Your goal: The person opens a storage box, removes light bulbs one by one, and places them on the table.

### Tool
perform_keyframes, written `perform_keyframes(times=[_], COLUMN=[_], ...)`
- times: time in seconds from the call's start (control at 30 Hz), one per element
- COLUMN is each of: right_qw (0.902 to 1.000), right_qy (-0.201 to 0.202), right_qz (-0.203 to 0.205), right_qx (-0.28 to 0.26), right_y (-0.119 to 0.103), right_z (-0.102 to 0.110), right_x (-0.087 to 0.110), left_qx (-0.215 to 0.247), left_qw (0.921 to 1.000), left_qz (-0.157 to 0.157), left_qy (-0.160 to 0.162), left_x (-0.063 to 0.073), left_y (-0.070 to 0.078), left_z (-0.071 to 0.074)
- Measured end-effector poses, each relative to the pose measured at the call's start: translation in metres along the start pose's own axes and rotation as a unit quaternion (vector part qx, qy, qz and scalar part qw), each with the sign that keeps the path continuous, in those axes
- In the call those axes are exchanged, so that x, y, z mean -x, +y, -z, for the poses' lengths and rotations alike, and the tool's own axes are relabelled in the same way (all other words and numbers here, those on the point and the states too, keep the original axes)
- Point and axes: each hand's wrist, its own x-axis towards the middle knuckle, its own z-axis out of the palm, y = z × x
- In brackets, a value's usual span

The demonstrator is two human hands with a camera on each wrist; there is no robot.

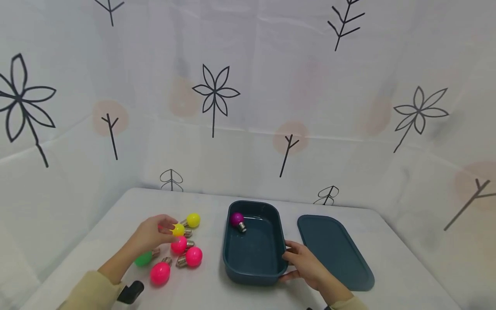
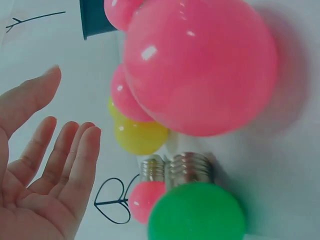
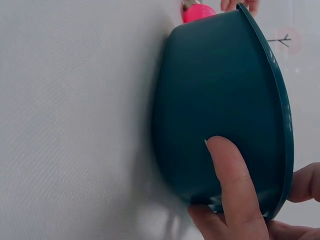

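My left hand [image 1: 155, 234] hovers over a group of light bulbs at left, fingers apart and nothing between them. Nearest its fingertips are a yellow bulb [image 1: 178, 229] and a pink bulb [image 1: 179, 245]. Also in this group are another yellow bulb [image 1: 193, 220], more pink bulbs and a green bulb [image 2: 200, 215], partly behind my wrist in the head view. With my right hand [image 1: 304, 265] I grip the front right corner of a dark teal container [image 1: 252, 277], thumb pressed against its outer wall [image 3: 215, 90]. Inside, toward the back left, lies a purple bulb [image 1: 237, 218].
A flat dark teal lid [image 1: 335, 254] lies on the white table [image 1: 209, 297] to the right of the container. Behind the table hangs a white cloth [image 1: 248, 163] with plant drawings. A black strap piece [image 1: 131, 292] shows at my left wrist.
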Motion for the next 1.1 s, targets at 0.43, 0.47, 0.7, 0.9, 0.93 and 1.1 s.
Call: perform_keyframes(times=[0.43, 0.47, 0.7, 0.9, 0.93, 1.1], right_qw=[1.0000, 1.0000, 1.0000, 1.0000, 1.0000, 1.0000], right_qy=[0.004, 0.005, 0.008, 0.006, 0.005, 0.006], right_qz=[-0.002, -0.002, -0.006, -0.002, -0.001, 0.002], right_qx=[0.001, 0.002, -0.001, 0.002, 0.002, 0.003], right_y=[-0.002, -0.002, 0.000, 0.002, 0.002, 0.002], right_z=[0.000, 0.000, -0.001, -0.001, -0.001, 0.000], right_x=[-0.001, 0.000, 0.000, -0.001, -0.001, -0.001], left_qx=[0.051, 0.057, 0.077, 0.098, 0.101, 0.117], left_qw=[0.9974, 0.9969, 0.9943, 0.9910, 0.9905, 0.9874], left_qz=[-0.051, -0.054, -0.074, -0.090, -0.093, -0.106], left_qy=[0.002, 0.000, -0.002, -0.011, -0.012, -0.017], left_x=[-0.007, -0.008, -0.011, -0.013, -0.014, -0.017], left_y=[0.031, 0.033, 0.045, 0.056, 0.058, 0.067], left_z=[-0.008, -0.009, -0.015, -0.023, -0.024, -0.034])
